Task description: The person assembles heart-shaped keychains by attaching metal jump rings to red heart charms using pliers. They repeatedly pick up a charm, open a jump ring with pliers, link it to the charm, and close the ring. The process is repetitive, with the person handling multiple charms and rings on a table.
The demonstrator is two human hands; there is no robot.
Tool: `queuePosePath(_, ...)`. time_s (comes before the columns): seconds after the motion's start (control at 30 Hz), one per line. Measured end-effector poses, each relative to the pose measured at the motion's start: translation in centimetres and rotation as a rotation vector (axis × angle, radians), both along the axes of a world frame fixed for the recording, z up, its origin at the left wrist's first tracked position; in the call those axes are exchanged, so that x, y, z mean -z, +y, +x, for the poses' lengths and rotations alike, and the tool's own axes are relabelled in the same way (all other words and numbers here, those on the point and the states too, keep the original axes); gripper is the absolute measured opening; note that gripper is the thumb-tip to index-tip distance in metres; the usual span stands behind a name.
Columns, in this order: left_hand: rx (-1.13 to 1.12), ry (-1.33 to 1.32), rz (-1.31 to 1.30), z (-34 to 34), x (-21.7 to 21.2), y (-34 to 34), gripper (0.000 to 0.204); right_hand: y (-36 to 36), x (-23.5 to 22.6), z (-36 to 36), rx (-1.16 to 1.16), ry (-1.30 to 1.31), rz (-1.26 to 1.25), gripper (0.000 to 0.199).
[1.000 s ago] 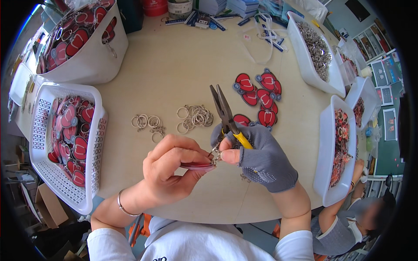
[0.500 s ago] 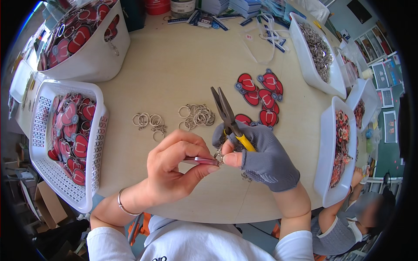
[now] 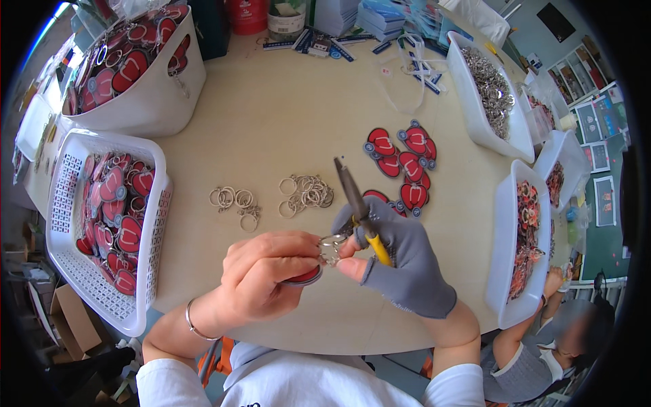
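Note:
My left hand (image 3: 268, 275) is closed on a red keychain charm (image 3: 303, 277) with a dark edge, partly hidden under the fingers. Just above it, a metal key ring (image 3: 332, 240) with a short chain spans the gap between my fingertips. In a grey fingerless glove, my right hand (image 3: 417, 261) grips yellow-handled pliers (image 3: 351, 186), jaws pointing up and away. Its thumb and forefinger pinch at the chain end. Beyond my hands lie a pile of key rings with chains (image 3: 312, 192), a smaller group of rings (image 3: 234, 199), and several red flip-flop-shaped charms (image 3: 412, 165).
At left stand a white perforated basket (image 3: 157, 224) and a taller white bin (image 3: 183, 102), both holding red keychains. On the right are a tray of metal parts (image 3: 523, 139) and a tray of reddish pieces (image 3: 498, 271). A co-worker (image 3: 525, 359) sits at lower right.
My left hand has turned, so the charm now hangs below its fingers and the ring shows between both hands. The pliers have turned and their jaws look closer together.

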State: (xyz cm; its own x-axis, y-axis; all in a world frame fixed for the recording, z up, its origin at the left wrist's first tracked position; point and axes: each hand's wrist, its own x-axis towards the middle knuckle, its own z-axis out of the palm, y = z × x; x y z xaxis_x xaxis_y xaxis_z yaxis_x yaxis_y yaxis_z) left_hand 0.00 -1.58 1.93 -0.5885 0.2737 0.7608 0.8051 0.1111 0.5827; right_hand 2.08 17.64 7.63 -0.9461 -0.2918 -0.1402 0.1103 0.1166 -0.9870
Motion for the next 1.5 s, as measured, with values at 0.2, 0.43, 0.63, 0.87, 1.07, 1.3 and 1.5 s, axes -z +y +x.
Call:
queuePosePath(0.2, -0.020, 0.113, -0.033, -0.5, -0.5, -0.8, 0.043, 0.5, -1.0, -0.3, 0.003, -0.046, 0.115, 0.011)
queuePosePath(0.43, 0.079, 0.034, 0.023, -0.4, -0.9, -1.3, 0.039, 1.8, -0.5, -0.8, -0.060, 0.555, 0.396, 0.018)
queuePosePath(0.63, 0.202, 0.008, 0.015, -0.6, -0.5, -2.0, 0.034, 2.7, 0.3, 0.1, -0.214, 0.695, 0.475, 0.026)
queuePosePath(0.87, 0.154, 0.101, -0.082, -0.3, -1.4, -2.4, 0.021, 2.5, 0.3, 1.7, -0.241, 0.673, 0.525, 0.029)
queuePosePath(1.07, 0.082, 0.306, -0.048, -0.6, -1.0, -2.0, 0.017, 1.8, -0.2, 2.5, -0.194, 0.765, 0.637, 0.029)
queuePosePath(1.3, 0.073, 0.349, -0.083, -0.4, -1.4, -2.3, 0.018, 1.3, -0.1, 3.6, -0.162, 0.851, 0.741, 0.028)
queuePosePath(1.5, 0.061, 0.335, -0.112, 0.0, -1.9, -2.5, 0.018, 1.1, -0.2, 4.4, -0.144, 0.848, 0.790, 0.025)
